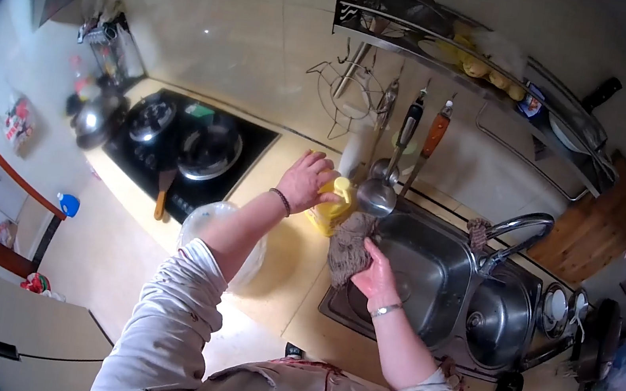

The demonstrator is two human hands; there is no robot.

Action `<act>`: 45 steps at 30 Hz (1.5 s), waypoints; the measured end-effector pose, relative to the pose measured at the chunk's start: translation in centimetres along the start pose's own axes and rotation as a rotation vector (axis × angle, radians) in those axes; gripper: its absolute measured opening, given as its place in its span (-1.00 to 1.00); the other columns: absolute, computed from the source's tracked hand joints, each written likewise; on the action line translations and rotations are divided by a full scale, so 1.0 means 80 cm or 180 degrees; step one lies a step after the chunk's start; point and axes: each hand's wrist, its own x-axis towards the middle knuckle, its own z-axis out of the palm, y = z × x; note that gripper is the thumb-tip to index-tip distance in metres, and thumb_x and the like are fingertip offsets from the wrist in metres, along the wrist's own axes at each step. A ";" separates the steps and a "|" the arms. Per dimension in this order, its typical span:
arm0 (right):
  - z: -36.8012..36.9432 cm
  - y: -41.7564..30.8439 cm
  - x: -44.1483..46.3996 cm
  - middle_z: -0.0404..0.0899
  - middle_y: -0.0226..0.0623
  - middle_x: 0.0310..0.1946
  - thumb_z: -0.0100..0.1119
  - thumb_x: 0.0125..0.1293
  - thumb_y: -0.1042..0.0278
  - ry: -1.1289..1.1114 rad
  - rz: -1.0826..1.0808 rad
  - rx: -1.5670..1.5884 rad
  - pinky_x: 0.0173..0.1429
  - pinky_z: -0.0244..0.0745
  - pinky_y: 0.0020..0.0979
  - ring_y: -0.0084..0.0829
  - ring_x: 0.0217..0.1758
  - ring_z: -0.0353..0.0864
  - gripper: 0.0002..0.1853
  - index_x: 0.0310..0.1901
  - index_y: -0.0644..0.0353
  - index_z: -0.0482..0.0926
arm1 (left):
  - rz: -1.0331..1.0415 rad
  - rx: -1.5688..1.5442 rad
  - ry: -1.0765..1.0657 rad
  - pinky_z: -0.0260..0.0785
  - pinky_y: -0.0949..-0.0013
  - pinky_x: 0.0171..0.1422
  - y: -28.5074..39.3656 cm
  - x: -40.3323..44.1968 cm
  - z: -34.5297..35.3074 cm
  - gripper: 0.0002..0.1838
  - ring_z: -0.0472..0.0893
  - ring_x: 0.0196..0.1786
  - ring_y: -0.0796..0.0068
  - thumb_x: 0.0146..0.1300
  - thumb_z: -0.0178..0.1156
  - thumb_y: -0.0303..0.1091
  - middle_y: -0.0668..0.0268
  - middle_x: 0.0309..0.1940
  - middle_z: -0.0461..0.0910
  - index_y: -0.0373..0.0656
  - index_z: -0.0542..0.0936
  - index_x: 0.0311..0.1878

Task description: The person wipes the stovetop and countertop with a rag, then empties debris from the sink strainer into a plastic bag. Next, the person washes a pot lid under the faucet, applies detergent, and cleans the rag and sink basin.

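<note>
My left hand [308, 181] is closed on a yellow bottle [330, 212] with a yellow pump top, standing on the counter left of the sink. My right hand [378, 274] holds a grey-brown cloth [350, 250] beside the bottle, over the left edge of the large sink basin [430, 272]. The cloth hangs bunched between the bottle and my right palm. Below the rack, a metal ladle [376, 197] hangs just right of the bottle top.
A black stove [183, 197] with a wok [210, 151] and a wooden-handled spatula [162, 194] lies to the left. A whitish bin [247, 262] is under my left forearm. The faucet [521, 222] arches over the sink at right. A wall rack [444, 62] hangs above.
</note>
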 end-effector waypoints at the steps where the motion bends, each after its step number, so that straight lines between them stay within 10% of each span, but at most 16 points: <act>1: 0.003 -0.003 0.006 0.48 -0.29 0.05 0.10 0.24 0.30 -0.0018 -0.0015 -0.0084 0.25 0.29 -0.17 -0.30 0.15 0.43 -0.60 0.11 0.15 0.41 | -0.0005 0.0005 0.0006 0.08 0.07 0.34 -0.005 0.003 -0.005 -0.48 0.31 0.19 0.09 0.05 0.24 -0.09 0.18 -0.02 0.43 -0.10 0.45 0.06; 6: 0.005 -0.002 0.032 0.50 -0.31 0.01 0.12 0.19 0.37 -0.0038 0.0043 -0.0153 0.17 0.37 -0.15 -0.27 0.07 0.48 -0.61 0.09 0.10 0.42 | -0.0836 -0.2500 0.0045 0.27 0.24 0.22 -0.041 0.026 -0.003 -0.55 0.45 0.11 0.19 0.19 -0.04 -0.35 0.07 0.03 0.47 -0.19 0.36 0.17; 11: 0.011 0.016 0.052 0.48 -0.33 -0.02 0.10 0.15 0.50 0.0195 -0.0340 -0.0043 0.17 0.37 -0.12 -0.28 0.06 0.46 -0.59 0.08 0.07 0.40 | -0.1334 -0.0201 -0.1813 -0.10 -0.14 0.38 0.037 0.072 -0.011 -0.57 0.29 0.28 0.22 0.36 -0.25 -0.08 0.29 0.17 0.41 -0.02 0.45 0.13; 13: 0.019 0.015 0.047 0.45 -0.31 0.02 0.07 0.15 0.52 0.0272 -0.0401 -0.0040 0.17 0.37 -0.13 -0.27 0.09 0.44 -0.54 0.13 0.07 0.34 | -0.1133 -0.0039 -0.1476 -0.34 -0.26 0.40 0.032 0.062 0.006 -0.55 0.14 0.39 0.26 0.37 -0.32 -0.03 0.39 0.23 0.34 0.07 0.46 0.12; 25: 0.020 0.012 0.050 0.38 -0.30 0.11 0.04 0.20 0.50 0.0029 -0.0481 -0.0176 0.25 0.28 -0.12 -0.26 0.19 0.36 -0.50 0.21 0.06 0.27 | -0.1156 0.0508 -0.1140 -0.38 -0.16 0.44 0.038 0.049 0.021 -0.54 0.01 0.43 0.27 0.36 -0.31 -0.05 0.36 0.27 0.27 0.06 0.47 0.14; 31: 0.000 0.015 0.023 0.44 -0.30 0.07 0.07 0.16 0.44 -0.0135 -0.0110 -0.0183 0.27 0.27 -0.12 -0.27 0.17 0.40 -0.54 0.15 0.11 0.36 | -0.1066 -0.1255 -0.0521 -0.41 -0.10 0.44 0.000 0.039 0.016 -0.44 0.08 0.40 0.12 0.36 -0.28 0.14 0.24 0.20 0.36 -0.05 0.46 0.13; 32: -0.003 0.017 0.016 0.46 -0.30 0.06 0.08 0.15 0.43 -0.0136 0.0011 -0.0243 0.27 0.27 -0.12 -0.28 0.15 0.42 -0.55 0.13 0.13 0.39 | -0.1054 -0.1552 -0.0075 -0.16 0.04 0.43 -0.007 0.033 0.015 -0.53 0.20 0.34 0.19 0.38 -0.17 0.01 0.17 0.13 0.41 -0.15 0.47 0.08; 38: -0.046 0.050 -0.004 0.50 -0.15 -0.01 0.01 0.15 0.43 0.0214 0.0280 0.0041 0.29 0.26 -0.08 -0.18 0.11 0.45 -0.64 0.02 0.26 0.45 | -0.2797 -0.2801 0.0262 0.35 0.53 -0.02 0.024 -0.077 -0.015 -0.67 0.52 -0.11 0.49 0.36 -0.03 -0.20 0.25 -0.14 0.55 -0.29 0.51 -0.05; 45: -0.041 0.047 -0.033 0.54 -0.25 -0.04 0.04 0.14 0.45 0.0165 0.0385 0.0131 0.24 0.33 -0.15 -0.25 0.07 0.48 -0.63 0.02 0.24 0.46 | -0.5444 -0.5893 -0.0901 0.28 -0.05 0.10 0.172 -0.189 0.053 -0.26 0.32 0.23 0.22 0.24 -0.15 0.29 0.09 0.19 0.32 -0.12 0.28 0.26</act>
